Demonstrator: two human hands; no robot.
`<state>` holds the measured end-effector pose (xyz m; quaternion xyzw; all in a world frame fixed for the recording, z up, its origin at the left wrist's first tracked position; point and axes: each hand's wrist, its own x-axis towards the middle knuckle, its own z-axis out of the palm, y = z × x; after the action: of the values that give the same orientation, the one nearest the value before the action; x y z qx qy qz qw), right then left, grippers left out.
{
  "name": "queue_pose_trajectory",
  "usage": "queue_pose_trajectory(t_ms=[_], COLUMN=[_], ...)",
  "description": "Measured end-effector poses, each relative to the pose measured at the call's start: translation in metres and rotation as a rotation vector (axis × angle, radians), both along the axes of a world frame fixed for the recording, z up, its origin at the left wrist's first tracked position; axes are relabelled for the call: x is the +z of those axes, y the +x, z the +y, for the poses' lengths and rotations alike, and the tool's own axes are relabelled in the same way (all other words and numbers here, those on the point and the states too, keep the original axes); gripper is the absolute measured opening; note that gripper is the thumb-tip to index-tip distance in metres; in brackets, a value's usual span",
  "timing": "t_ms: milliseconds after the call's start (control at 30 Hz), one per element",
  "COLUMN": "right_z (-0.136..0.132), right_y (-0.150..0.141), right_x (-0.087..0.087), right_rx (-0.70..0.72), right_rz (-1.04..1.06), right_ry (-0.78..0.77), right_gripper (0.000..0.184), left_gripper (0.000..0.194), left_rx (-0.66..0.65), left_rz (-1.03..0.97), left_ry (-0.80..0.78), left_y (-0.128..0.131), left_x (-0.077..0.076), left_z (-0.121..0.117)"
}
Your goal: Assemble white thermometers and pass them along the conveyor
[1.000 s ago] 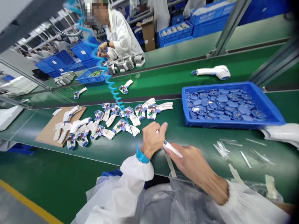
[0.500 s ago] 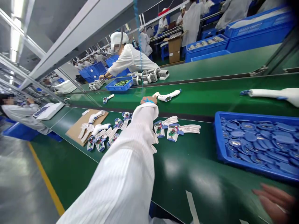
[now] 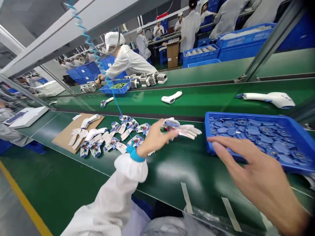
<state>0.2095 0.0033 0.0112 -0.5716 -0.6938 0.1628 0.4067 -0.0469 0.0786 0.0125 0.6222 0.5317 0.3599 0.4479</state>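
My left hand [image 3: 156, 137], with a blue strap at its wrist, is closed around an opened handheld-thermometer housing [image 3: 188, 130]. The housing is slightly blurred and shows a white split handle, blue trim and a bit of circuit board. My right hand [image 3: 258, 177] hangs in front of the blue bin [image 3: 209, 147], fingers stretched out and nothing visible in them. Flat blue covers [image 3: 253, 131] fill that bin. Left of my left hand lie several more opened thermometer housings [image 3: 114, 142] with circuit boards showing.
White thermometers [image 3: 172, 97] lie along the green belt [image 3: 206, 98] behind the bench. A cardboard sheet [image 3: 64, 136] carries white shells. Across the belt, a co-worker [image 3: 131, 60] leans over a small blue tray [image 3: 104, 89]. A coiled blue hose [image 3: 85, 34] hangs down at left.
My left hand has come back from the belt, leaving a thermometer there, and now grips an opened housing on the near side. My right hand has risen from the lower right to the bin.
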Motion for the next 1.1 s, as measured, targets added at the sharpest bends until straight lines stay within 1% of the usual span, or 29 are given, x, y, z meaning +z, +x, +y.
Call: queue_pose_trajectory(t_ms=[67, 100, 133, 200, 267, 333, 400, 467, 500, 533, 567, 633, 700, 767, 833, 900, 933, 967, 1000, 1033, 1100], right_z=[0.008, 0.008, 0.006, -0.005, -0.021, -0.037, -0.049, -0.055, -0.055, -0.055, -0.053, -0.05, -0.049, -0.051, -0.056, -0.062, -0.065, -0.068, -0.072, -0.075, -0.085], right_y=[-0.012, -0.015, -0.016, -0.012, -0.002, 0.013, 0.03, 0.044, 0.047, 0.048, 0.047, 0.04, 0.03, 0.023, 0.023, 0.033, 0.04, 0.048, 0.056, 0.064, 0.075], right_x=[0.009, 0.01, 0.01, 0.009, 0.011, 0.014, 0.011, 0.001, -0.005, -0.012, -0.018, -0.026, -0.025, -0.016, -0.005, 0.003, 0.002, -0.002, -0.01, -0.022, -0.048], right_rx=[0.071, 0.1, 0.126, 0.164, 0.153, 0.063, -0.074, -0.15, -0.149, -0.122, -0.08, 0.013, 0.081, 0.094, 0.045, -0.062, -0.133, -0.198, -0.246, -0.28, -0.294], right_rz=[0.029, 0.03, 0.019, -0.039, -0.107, -0.145, -0.144, -0.105, -0.065, -0.017, 0.031, 0.08, 0.03, -0.079, -0.185, -0.249, -0.274, -0.303, -0.337, -0.376, -0.449], right_ry=[0.0, -0.006, -0.013, -0.032, -0.012, 0.009, -0.036, -0.16, -0.227, -0.285, -0.325, -0.355, -0.338, -0.279, -0.173, -0.074, -0.058, -0.074, -0.117, -0.172, -0.256], right_gripper=[0.032, 0.031, 0.031, 0.029, 0.033, 0.036, 0.036, 0.037, 0.037, 0.038, 0.038, 0.036, 0.032, 0.035, 0.041, 0.04, 0.038, 0.037, 0.039, 0.042, 0.046], left_gripper=[0.034, 0.033, 0.031, 0.03, 0.028, 0.026, 0.031, 0.043, 0.046, 0.046, 0.043, 0.038, 0.035, 0.03, 0.026, 0.025, 0.027, 0.03, 0.035, 0.039, 0.045], left_rx=[-0.093, -0.119, -0.142, -0.187, -0.201, -0.158, -0.124, -0.18, -0.225, -0.264, -0.293, -0.329, -0.368, -0.413, -0.427, -0.374, -0.335, -0.292, -0.25, -0.214, -0.162], left_rz=[0.014, 0.044, 0.081, 0.155, 0.216, 0.209, 0.077, -0.113, -0.172, -0.185, -0.153, -0.013, 0.116, 0.158, 0.096, -0.039, -0.12, -0.206, -0.295, -0.38, -0.515], left_ry=[0.026, 0.029, 0.028, 0.012, -0.016, -0.084, -0.211, -0.329, -0.357, -0.36, -0.339, -0.26, -0.191, -0.169, -0.228, -0.386, -0.49, -0.589, -0.672, -0.731, -0.788], left_y=[0.018, 0.027, 0.034, 0.047, 0.055, 0.061, 0.065, 0.069, 0.072, 0.074, 0.076, 0.08, 0.083, 0.085, 0.087, 0.087, 0.087, 0.086, 0.085, 0.083, 0.08], left_x=[-0.004, -0.005, -0.006, -0.008, -0.013, -0.022, -0.033, -0.042, -0.045, -0.046, -0.046, -0.042, -0.037, -0.034, -0.036, -0.043, -0.048, -0.052, -0.056, -0.059, -0.062], left_z=[-0.038, -0.051, -0.062, -0.074, -0.08, -0.083, -0.086, -0.09, -0.092, -0.094, -0.096, -0.1, -0.102, -0.104, -0.104, -0.103, -0.103, -0.102, -0.1, -0.099, -0.097])
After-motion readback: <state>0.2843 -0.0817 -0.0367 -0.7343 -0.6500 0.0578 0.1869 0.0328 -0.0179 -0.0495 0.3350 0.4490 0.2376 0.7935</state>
